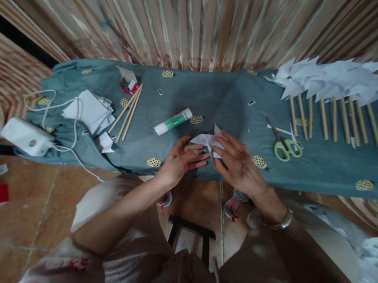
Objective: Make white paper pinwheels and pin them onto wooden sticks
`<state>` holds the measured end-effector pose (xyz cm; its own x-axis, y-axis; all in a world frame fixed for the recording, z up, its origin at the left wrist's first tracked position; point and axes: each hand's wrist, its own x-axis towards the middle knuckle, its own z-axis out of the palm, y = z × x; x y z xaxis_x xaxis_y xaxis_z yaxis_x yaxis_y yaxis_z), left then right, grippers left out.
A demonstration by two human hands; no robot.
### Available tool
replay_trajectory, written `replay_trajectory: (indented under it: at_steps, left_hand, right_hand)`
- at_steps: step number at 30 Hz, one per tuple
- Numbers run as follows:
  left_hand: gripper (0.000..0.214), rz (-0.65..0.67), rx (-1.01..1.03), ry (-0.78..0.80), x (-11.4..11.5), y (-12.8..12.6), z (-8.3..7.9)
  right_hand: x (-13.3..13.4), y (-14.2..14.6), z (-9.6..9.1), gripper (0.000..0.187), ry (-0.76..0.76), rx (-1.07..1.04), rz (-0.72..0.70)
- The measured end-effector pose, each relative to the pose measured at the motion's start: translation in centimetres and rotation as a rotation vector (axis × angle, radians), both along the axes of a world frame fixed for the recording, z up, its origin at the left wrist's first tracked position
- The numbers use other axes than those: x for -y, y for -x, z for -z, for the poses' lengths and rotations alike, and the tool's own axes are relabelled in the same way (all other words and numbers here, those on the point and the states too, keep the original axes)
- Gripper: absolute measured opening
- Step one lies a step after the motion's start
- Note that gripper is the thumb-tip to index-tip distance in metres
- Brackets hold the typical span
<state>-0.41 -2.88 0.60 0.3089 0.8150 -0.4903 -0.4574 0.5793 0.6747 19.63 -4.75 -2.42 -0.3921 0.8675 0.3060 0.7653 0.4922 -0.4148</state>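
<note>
A white paper pinwheel [205, 139] with folded blades lies between my two hands at the table's near edge. My right hand [239, 163] holds its right side, fingers over the blades. My left hand [184, 158] is at its lower left, fingers stretched out and apart, the tips close to the paper's centre; whether they touch it I cannot tell. Behind my left hand lies a glue stick [173, 121] with a green and white label. To the right are green-handled scissors [286, 147], blades partly open.
Finished pinwheels [333, 82] on wooden sticks lie in a row at right. At left are loose wooden sticks [129, 114], a small red box [128, 84] of metal pieces, stacked white paper [90, 110] and a white power strip [27, 136] with its cord. A striped curtain [183, 26] hangs behind.
</note>
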Motion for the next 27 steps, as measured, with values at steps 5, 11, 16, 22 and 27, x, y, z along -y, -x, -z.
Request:
replay_trajectory:
  at_steps: [5,11,16,22,27]
  left_hand:
    - [0.050,-0.016,0.017,0.029,0.1,0.0,-0.4]
    - [0.036,0.025,0.052,0.105,0.3,-0.2,-0.9]
    - [0.027,0.028,0.100,0.135,0.0,-1.1,-0.8]
    - [0.030,-0.001,0.116,0.144,-0.3,-2.2,-0.8]
    - [0.032,-0.021,0.075,0.093,-0.7,-2.3,-0.4]
  right_hand:
    - [0.2,0.0,0.2,0.040,0.018,-0.063,-0.014]
    - [0.0,0.0,0.4,0.031,0.005,-0.134,0.010]
    - [-0.2,0.2,0.3,0.030,0.031,-0.159,0.040]
    - [0.0,0.6,0.4,0.031,0.005,-0.160,0.067]
    - [0.5,1.6,-0.4,0.034,-0.103,-0.177,0.117]
